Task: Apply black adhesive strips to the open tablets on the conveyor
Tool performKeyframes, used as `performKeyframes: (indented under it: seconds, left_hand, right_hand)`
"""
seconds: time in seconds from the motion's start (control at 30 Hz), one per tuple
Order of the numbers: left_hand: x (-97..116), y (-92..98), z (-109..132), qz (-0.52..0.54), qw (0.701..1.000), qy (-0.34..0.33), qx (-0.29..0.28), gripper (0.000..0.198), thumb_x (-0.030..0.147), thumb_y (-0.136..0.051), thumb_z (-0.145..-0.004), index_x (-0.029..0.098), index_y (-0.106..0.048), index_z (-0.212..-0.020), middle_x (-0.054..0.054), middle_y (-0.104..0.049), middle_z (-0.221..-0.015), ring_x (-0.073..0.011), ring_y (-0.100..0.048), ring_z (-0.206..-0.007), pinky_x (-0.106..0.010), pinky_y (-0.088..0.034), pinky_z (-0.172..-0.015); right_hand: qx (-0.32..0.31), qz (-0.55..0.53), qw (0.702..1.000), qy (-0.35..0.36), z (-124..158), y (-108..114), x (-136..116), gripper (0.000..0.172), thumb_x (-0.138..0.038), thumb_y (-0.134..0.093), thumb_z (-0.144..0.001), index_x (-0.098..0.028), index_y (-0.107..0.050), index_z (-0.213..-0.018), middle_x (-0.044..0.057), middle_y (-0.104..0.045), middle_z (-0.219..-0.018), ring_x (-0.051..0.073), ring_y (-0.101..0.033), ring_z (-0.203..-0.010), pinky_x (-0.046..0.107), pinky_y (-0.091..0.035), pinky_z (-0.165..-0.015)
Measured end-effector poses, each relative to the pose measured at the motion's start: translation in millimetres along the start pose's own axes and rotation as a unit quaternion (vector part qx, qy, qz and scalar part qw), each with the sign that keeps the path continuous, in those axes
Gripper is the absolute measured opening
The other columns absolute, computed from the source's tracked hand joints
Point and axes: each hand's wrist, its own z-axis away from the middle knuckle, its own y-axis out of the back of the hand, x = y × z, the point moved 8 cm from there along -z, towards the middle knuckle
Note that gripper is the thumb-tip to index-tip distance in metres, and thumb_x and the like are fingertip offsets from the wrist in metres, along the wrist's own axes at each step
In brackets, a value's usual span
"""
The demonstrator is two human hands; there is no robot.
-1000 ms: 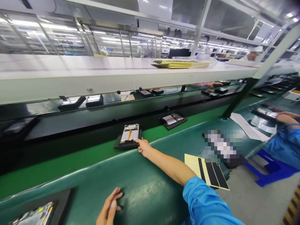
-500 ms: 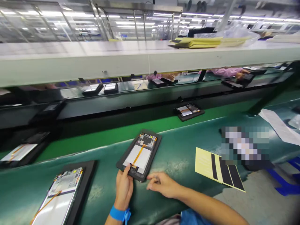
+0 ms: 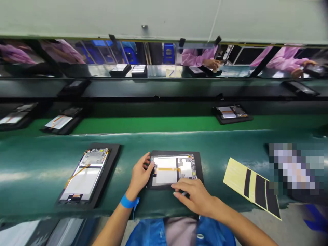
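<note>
An opened tablet (image 3: 166, 176) with bare battery, circuit board and orange ribbon cable lies sideways on a black foam pad (image 3: 176, 152) in front of me. My left hand (image 3: 140, 176) grips its left end, thumb over the edge and fingers at the pad's corner. Over the near edge of the pad, my right hand (image 3: 196, 195) is closed, with a small greyish thing pinched between thumb and fingers; its kind is too small to tell. A second opened tablet (image 3: 85, 176) rests on its own pad to the left. To the right lies a yellow sheet (image 3: 234, 174) with black strips.
Behind the green bench (image 3: 138, 140) runs a bright green belt (image 3: 153, 123) carrying more opened tablets, one of them a tablet (image 3: 228, 112) right of centre. A white shelf (image 3: 102, 20) spans overhead. People in pink sleeves (image 3: 192, 57) work opposite. A pixelated object (image 3: 292, 167) lies at right.
The tablet and its pad have turned clockwise from a slanted upright position to lying sideways. My right hand has come over its near edge. The view has tipped down and swung left.
</note>
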Motion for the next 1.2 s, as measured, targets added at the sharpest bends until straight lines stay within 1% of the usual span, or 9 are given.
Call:
performKeyframes:
  seconds: [0.07,0.13,0.33,0.53,0.7,0.8,0.9,1.1,1.2]
  left_hand:
    - [5.0,12.1,0.7,-0.07,0.996,-0.045,0.033,0.032,0.04,-0.07,-0.079,0.019,-0.069,-0.104,-0.011,-0.067,-0.116,-0.0247,-0.063,-0.104,-0.037,-0.053,-0.085]
    - [11.1,17.5,5.6,-0.13,0.987,-0.083,0.034,0.021,0.037,-0.065,-0.083,0.02,-0.069,-0.095,-0.009,-0.067,-0.111,-0.0239,-0.061,-0.103,-0.037,-0.051,-0.085]
    - [25.8,1.4,29.9,-0.263,0.954,-0.141,-0.001,0.01,0.029,-0.057,-0.087,0.022,-0.062,-0.082,-0.003,-0.062,-0.09,-0.0196,-0.06,-0.088,-0.033,-0.048,-0.082]
    - [34.8,-14.2,35.7,-0.367,0.917,-0.155,0.004,0.006,0.026,-0.058,-0.086,0.022,-0.058,-0.082,-0.002,-0.058,-0.089,-0.0202,-0.058,-0.085,-0.031,-0.047,-0.074]
    - [40.2,-17.8,33.4,-0.414,0.892,-0.181,0.001,0.01,0.024,-0.057,-0.087,0.022,-0.059,-0.078,-0.003,-0.058,-0.085,-0.0198,-0.058,-0.08,-0.031,-0.047,-0.071]
    - [42.0,-16.7,38.6,-0.418,0.883,-0.211,-0.012,0.012,0.023,-0.053,-0.091,0.021,-0.064,-0.087,-0.005,-0.064,-0.092,-0.0199,-0.061,-0.085,-0.032,-0.05,-0.077]
    - [42.3,-14.0,50.1,-0.418,0.875,-0.242,-0.029,0.022,0.026,-0.051,-0.096,0.021,-0.069,-0.106,-0.009,-0.067,-0.113,-0.0233,-0.062,-0.101,-0.037,-0.05,-0.087]
    - [35.3,-21.0,74.8,-0.518,0.803,-0.291,-0.056,0.036,0.027,-0.05,-0.099,0.026,-0.064,-0.132,-0.012,-0.058,-0.143,-0.0324,-0.055,-0.122,-0.045,-0.049,-0.089]
    - [34.1,-23.4,78.8,-0.534,0.79,-0.296,-0.055,0.037,0.027,-0.05,-0.1,0.024,-0.064,-0.134,-0.012,-0.058,-0.144,-0.0326,-0.055,-0.123,-0.044,-0.049,-0.088]
  right_hand:
    - [-0.014,0.086,0.996,0.017,-13.4,-8.3,-1.0,0.03,-0.034,-0.051,-0.102,-0.025,-0.07,-0.122,0.006,-0.073,-0.112,0.019,-0.071,-0.093,0.028,-0.052,-0.079]
    - [-0.036,0.166,0.985,0.027,-29.4,-15.4,-2.9,0.031,-0.032,-0.05,-0.103,-0.025,-0.067,-0.128,0.008,-0.07,-0.117,0.02,-0.07,-0.094,0.029,-0.052,-0.079]
    - [-0.12,0.326,0.937,0.049,-71.3,-35.5,-4.5,0.046,-0.035,-0.053,-0.102,-0.015,-0.05,-0.144,0.014,-0.065,-0.12,0.023,-0.07,-0.091,0.032,-0.053,-0.072]
    - [-0.13,0.372,0.918,0.051,-75.0,-45.5,5.7,0.052,-0.042,-0.054,-0.102,-0.013,-0.047,-0.145,0.016,-0.065,-0.118,0.026,-0.069,-0.097,0.036,-0.054,-0.079]
    - [-0.12,0.386,0.912,0.073,-73.2,-46.5,2.4,0.052,-0.042,-0.054,-0.102,-0.011,-0.048,-0.143,0.015,-0.065,-0.115,0.027,-0.068,-0.094,0.039,-0.055,-0.075]
    - [-0.116,0.397,0.906,0.089,-73.4,-48.4,0.2,0.054,-0.043,-0.056,-0.101,-0.009,-0.048,-0.142,0.015,-0.066,-0.113,0.027,-0.068,-0.093,0.039,-0.055,-0.073]
    - [-0.113,0.405,0.901,0.101,-72.6,-50.4,-1.2,0.055,-0.044,-0.056,-0.101,-0.008,-0.048,-0.142,0.014,-0.066,-0.113,0.026,-0.068,-0.092,0.039,-0.055,-0.072]
    - [-0.109,0.418,0.896,0.104,-70.2,-49.2,-3.1,0.052,-0.043,-0.056,-0.102,-0.008,-0.051,-0.14,0.014,-0.067,-0.112,0.025,-0.067,-0.092,0.036,-0.054,-0.073]
    - [-0.105,0.419,0.896,0.105,-69.3,-48.6,-2.9,0.051,-0.044,-0.055,-0.102,-0.01,-0.052,-0.14,0.014,-0.067,-0.112,0.024,-0.067,-0.092,0.035,-0.053,-0.073]
